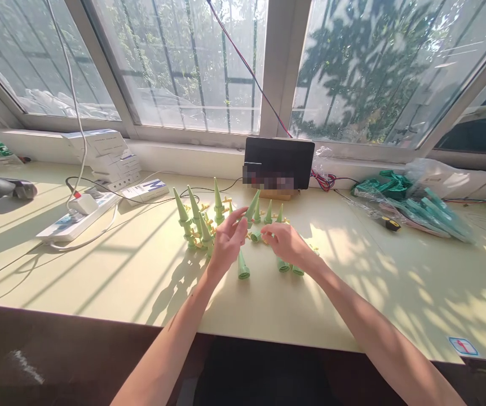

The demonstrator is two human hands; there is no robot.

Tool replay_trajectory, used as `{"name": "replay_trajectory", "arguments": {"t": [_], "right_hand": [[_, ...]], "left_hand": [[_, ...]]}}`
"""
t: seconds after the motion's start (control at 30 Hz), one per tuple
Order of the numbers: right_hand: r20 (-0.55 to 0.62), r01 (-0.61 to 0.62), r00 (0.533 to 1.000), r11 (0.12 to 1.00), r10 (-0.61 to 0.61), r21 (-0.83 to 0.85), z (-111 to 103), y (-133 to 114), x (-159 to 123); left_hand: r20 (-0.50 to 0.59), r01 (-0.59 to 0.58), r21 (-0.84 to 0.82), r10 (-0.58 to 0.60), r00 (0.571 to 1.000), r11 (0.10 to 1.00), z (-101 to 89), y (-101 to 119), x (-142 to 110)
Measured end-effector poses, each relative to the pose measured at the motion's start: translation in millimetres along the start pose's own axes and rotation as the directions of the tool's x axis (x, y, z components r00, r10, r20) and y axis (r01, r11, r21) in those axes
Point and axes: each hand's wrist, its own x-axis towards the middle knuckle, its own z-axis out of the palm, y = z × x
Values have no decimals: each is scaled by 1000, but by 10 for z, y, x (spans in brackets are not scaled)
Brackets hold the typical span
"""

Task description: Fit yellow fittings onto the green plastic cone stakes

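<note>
My left hand (229,237) holds a pale green pointed cone (252,206) between thumb and fingers, its tip tilted up to the right. My right hand (284,242) is close beside it, fingers pinched together; what they hold, if anything, is hidden. Between the hands shows a short green tube end (255,236). To the left stand several green spiked pieces (182,211) with small yellow fittings. Smaller green cones (269,211) stand behind my right hand. A green hollow tube (243,269) lies in front, and two more tube ends (284,267) stick out under my right wrist.
At the back stands a dark-screened device (279,160) on a brown block. A white power strip (78,217) with cables and white boxes (103,158) lie at left. To the right are green plastic wrappings (441,217) and a black-and-yellow tool (390,224). The table's front edge runs below my forearms.
</note>
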Motion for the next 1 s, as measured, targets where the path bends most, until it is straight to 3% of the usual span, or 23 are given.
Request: {"name": "replay_trajectory", "arguments": {"t": [0.13, 0.33, 0.57, 1.0], "right_hand": [[101, 26, 995, 979, -6, -204, 155, -83, 178], [125, 119, 989, 902, -73, -415, 337, -102, 379], [90, 222, 975, 892, -203, -393, 542, -20, 538], [171, 240, 968, 886, -185, -396, 573, -30, 528]], "left_hand": [[-16, 31, -39, -32, 999, 999, 12, 18, 2], [-53, 63, -65, -67, 996, 996, 26, 16, 1], [-31, 58, -31, -59, 998, 998, 34, 10, -17], [-35, 61, 22, -60, 998, 998, 42, 3, -27]]}}
